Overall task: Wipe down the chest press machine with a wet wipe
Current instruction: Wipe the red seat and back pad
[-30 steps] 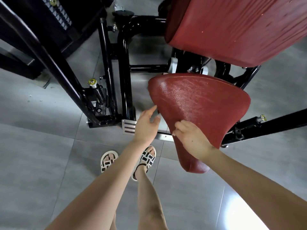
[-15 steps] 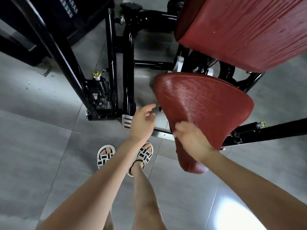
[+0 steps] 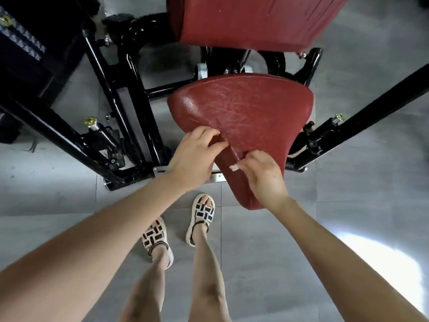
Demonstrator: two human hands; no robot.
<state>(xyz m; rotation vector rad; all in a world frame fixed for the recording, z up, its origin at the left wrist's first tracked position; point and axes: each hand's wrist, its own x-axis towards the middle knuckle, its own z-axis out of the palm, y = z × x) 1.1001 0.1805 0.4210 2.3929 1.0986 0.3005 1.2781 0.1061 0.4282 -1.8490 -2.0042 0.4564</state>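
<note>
The chest press machine's red seat pad [image 3: 241, 108] fills the centre, with the red back pad [image 3: 243, 22] above it. My left hand [image 3: 195, 154] rests on the seat's left front edge, fingers and thumb curled onto the pad. My right hand [image 3: 262, 173] grips a small white wet wipe [image 3: 234, 168] and presses it against the seat's narrow front part; only a corner of the wipe shows between the fingers.
Black steel frame tubes [image 3: 130, 105] stand to the left, with a yellow-capped adjustment pin [image 3: 91, 121]. Another black arm [image 3: 362, 117] runs off to the right. My feet in patterned sandals [image 3: 202, 212] stand on the grey tiled floor [image 3: 348, 205] below the seat.
My left hand has moved right from beside the seat onto its left front edge. My right hand stays at the seat's front, and the wipe's white corner now shows.
</note>
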